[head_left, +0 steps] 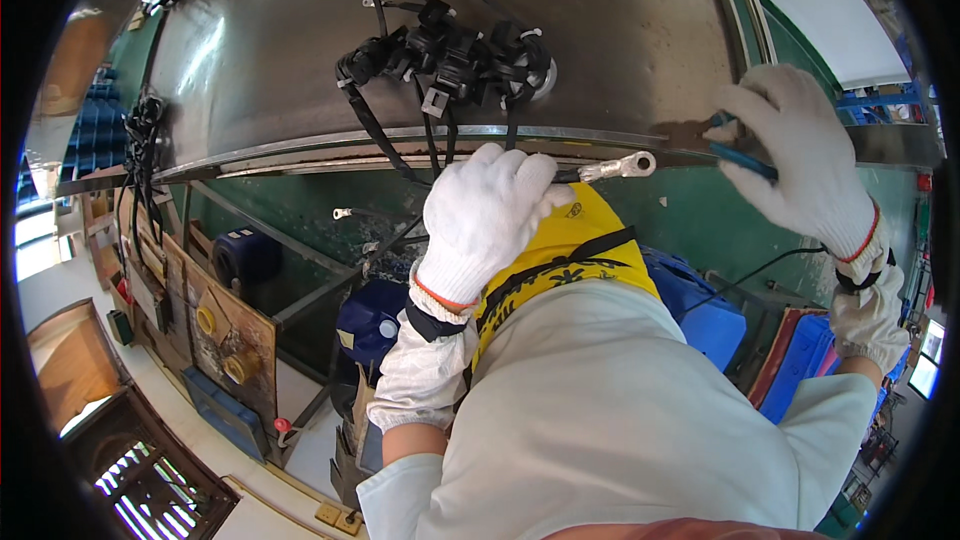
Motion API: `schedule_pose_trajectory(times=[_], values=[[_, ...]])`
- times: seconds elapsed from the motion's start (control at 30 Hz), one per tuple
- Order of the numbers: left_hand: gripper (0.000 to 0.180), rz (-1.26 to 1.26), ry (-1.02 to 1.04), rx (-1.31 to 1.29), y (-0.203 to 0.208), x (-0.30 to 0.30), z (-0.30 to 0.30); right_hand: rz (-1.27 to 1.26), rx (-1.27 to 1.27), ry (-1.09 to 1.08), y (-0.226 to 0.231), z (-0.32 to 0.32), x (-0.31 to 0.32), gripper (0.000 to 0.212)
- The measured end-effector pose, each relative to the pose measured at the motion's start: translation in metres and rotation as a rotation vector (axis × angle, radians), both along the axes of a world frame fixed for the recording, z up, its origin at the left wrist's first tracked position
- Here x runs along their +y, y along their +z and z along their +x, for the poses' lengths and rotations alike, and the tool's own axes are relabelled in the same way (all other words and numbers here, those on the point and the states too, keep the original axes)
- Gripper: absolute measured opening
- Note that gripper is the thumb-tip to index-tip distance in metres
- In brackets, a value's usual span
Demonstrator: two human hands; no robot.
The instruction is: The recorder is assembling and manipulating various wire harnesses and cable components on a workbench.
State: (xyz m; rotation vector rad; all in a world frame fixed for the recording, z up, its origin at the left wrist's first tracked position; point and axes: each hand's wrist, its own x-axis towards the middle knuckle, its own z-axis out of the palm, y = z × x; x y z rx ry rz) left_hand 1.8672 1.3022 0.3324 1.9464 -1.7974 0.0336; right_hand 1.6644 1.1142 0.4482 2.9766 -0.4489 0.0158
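Observation:
In a white knitted glove, my left hand (480,220) is closed around a thick black cable at the table's front edge. The cable's silver ring terminal (622,168) sticks out to the right of my fist. Farther right, my gloved right hand (800,160) is curled around a small hand tool with blue-green arms (745,162). Most of that tool is hidden by the fingers, and its exact kind does not show. Beyond my left hand, a tangled wiring harness (450,58) with black connectors and several ring-ended leads lies on the metal tabletop (630,30).
More black cables (145,140) hang over the table's left end. Below stand a dark blue jug (372,325), a bright blue container (700,310) and a wooden board (225,340) with yellow rings. A thin black cord (760,268) runs to my right wrist. A metal rail (750,0) edges the right.

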Motion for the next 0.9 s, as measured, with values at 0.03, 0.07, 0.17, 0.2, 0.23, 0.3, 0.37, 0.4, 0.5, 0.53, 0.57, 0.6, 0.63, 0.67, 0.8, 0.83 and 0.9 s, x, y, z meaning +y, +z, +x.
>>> schedule_pose_trajectory(times=[0.03, 0.07, 0.17, 0.2, 0.23, 0.3, 0.37, 0.4, 0.5, 0.53, 0.57, 0.6, 0.63, 0.67, 0.8, 0.83, 0.9], values=[[0.027, 0.089, 0.017, 0.007, 0.002, 0.000, 0.001, 0.031, 0.034, 0.021, 0.002, 0.002, 0.004, 0.044], [0.026, 0.177, 0.032, 0.015, 0.004, 0.000, 0.001, 0.060, 0.069, 0.040, 0.003, 0.004, 0.007, 0.045], [0.026, 0.157, 0.023, 0.012, 0.005, -0.002, 0.002, -0.009, 0.103, 0.009, 0.001, 0.007, 0.010, 0.047], [0.026, 0.157, 0.019, 0.012, 0.006, -0.002, 0.002, -0.010, 0.102, 0.005, 0.002, 0.007, 0.010, 0.047], [0.026, 0.171, 0.012, 0.006, 0.007, -0.003, 0.002, -0.004, 0.105, 0.016, 0.004, 0.008, 0.011, 0.047], [0.027, 0.186, 0.004, -0.001, 0.007, -0.003, 0.001, 0.003, 0.106, 0.025, 0.004, 0.009, 0.011, 0.047], [0.027, 0.179, 0.001, -0.023, 0.007, -0.003, 0.000, -0.001, 0.113, 0.047, 0.003, 0.010, 0.010, 0.048], [0.027, 0.180, -0.002, -0.023, 0.007, -0.003, -0.001, 0.000, 0.114, 0.043, 0.002, 0.009, 0.009, 0.048], [0.028, 0.182, -0.016, -0.019, 0.006, -0.003, -0.001, -0.038, 0.064, 0.083, -0.001, 0.009, 0.008, 0.048], [0.028, 0.165, -0.033, -0.025, 0.005, -0.003, -0.001, -0.027, 0.072, 0.096, 0.000, 0.009, 0.007, 0.047], [0.028, 0.149, -0.048, -0.032, 0.004, -0.002, -0.001, -0.015, 0.080, 0.110, 0.000, 0.009, 0.006, 0.047], [0.028, 0.151, -0.048, -0.031, 0.003, -0.002, -0.001, -0.013, 0.081, 0.110, 0.002, 0.010, 0.006, 0.047], [0.027, 0.140, -0.045, -0.048, 0.003, -0.002, -0.001, -0.024, 0.128, 0.103, 0.005, 0.012, 0.005, 0.046], [0.027, 0.130, -0.041, -0.065, 0.002, -0.001, -0.001, -0.034, 0.174, 0.097, 0.006, 0.014, 0.005, 0.045], [0.027, 0.108, -0.045, -0.063, -0.002, 0.001, 0.001, 0.026, 0.244, 0.074, 0.004, 0.016, 0.002, 0.041], [0.027, 0.103, -0.043, -0.048, -0.002, 0.001, 0.001, 0.025, 0.269, 0.067, 0.004, 0.017, 0.002, 0.039], [0.027, 0.096, -0.045, -0.033, -0.002, 0.001, 0.001, 0.024, 0.294, 0.057, 0.004, 0.019, -0.001, 0.038]])
